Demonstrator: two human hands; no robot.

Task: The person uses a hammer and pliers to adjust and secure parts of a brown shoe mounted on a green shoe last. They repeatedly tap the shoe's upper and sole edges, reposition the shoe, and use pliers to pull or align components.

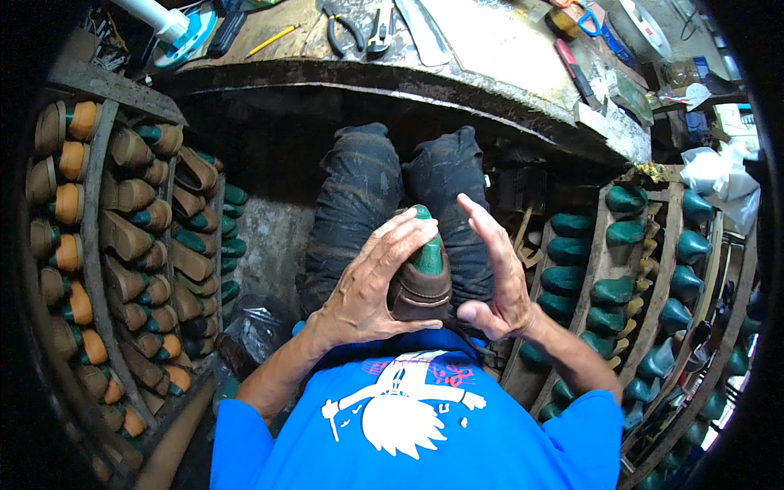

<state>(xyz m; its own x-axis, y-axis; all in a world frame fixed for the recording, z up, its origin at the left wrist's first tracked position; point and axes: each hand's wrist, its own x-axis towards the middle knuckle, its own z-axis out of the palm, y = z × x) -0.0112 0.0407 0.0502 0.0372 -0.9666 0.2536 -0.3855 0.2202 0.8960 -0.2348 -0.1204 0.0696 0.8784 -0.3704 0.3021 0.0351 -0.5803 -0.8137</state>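
Observation:
A dark brown shoe upper [420, 296] is held above my lap, with a green shoe last [428, 259] showing inside its opening. My left hand [367, 282] is closed round its left side, fingers over the top of the last and thumb along the near end of the upper. Just to the right, my right hand [502, 282] is open, fingers stretched upward and thumb apart. It seems clear of the shoe and holds nothing. The far part of the shoe is hidden behind my left fingers and the last.
A worn workbench [327, 75] curves ahead, bearing a yellow pencil [273, 41], black-handled pliers [343, 33], a flat metal sheet [423, 33] and a red-and-black cutter [576, 73]. A rack of brown shoes [131, 196] stands left. Green lasts [563, 278] fill the right racks. A plastic bag [719, 175] hangs there.

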